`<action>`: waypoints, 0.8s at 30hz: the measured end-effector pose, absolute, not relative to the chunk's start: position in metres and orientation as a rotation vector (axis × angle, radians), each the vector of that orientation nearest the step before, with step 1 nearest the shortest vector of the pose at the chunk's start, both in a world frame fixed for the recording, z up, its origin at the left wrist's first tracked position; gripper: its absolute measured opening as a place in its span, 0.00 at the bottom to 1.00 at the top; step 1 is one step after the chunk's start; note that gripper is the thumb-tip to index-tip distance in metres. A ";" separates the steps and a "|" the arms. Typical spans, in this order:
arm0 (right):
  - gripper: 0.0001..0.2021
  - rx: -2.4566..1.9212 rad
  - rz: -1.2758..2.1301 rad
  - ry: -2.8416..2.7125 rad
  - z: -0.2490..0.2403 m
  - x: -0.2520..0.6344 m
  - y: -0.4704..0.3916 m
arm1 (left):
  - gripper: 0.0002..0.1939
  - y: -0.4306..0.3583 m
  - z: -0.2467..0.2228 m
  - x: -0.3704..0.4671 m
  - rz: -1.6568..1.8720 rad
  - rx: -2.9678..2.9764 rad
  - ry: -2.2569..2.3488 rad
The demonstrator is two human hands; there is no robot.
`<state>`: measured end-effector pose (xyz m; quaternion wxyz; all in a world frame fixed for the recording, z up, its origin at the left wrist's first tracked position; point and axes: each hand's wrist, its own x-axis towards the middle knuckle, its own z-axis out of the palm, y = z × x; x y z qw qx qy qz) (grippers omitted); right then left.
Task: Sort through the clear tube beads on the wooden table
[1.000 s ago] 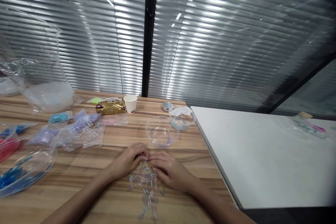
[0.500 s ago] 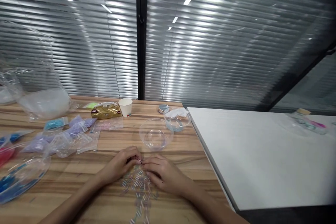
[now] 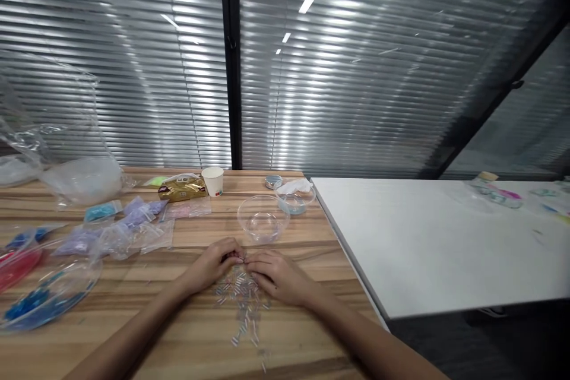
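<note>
Both hands pinched together over scattered tube beads on the wooden bench.

The left hand and right hand lay knuckles-up, fingers curled and meeting tip to tip on a tiny bead, too small to tell which hand gripped it. The tube beads lay under and at 6 o'clock of the hands. Compared with half a second earlier, the pose was unchanged; only the view had shifted. A clear bowl stood near at 12 o'clock, small bags at 10 o'clock, the bench edge at 3 o'clock beside a white table; bare wood lay at 7 o'clock.
</note>
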<state>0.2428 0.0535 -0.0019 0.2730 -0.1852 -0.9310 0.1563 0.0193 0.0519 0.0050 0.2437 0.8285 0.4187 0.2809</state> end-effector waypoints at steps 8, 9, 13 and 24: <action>0.12 -0.509 0.270 -2.517 -0.004 0.243 0.051 | 0.05 0.057 0.000 0.020 0.802 2.263 1.127; 0.12 -0.516 0.263 -2.512 -0.004 0.243 0.050 | 0.05 0.057 0.001 0.021 0.806 2.263 1.132; 0.12 -0.532 0.243 -2.489 -0.002 0.243 0.049 | 0.04 0.057 0.002 0.023 0.815 2.268 1.147; 0.12 -0.530 0.266 -2.510 -0.001 0.245 0.049 | 0.03 0.057 0.003 0.023 0.811 2.260 1.127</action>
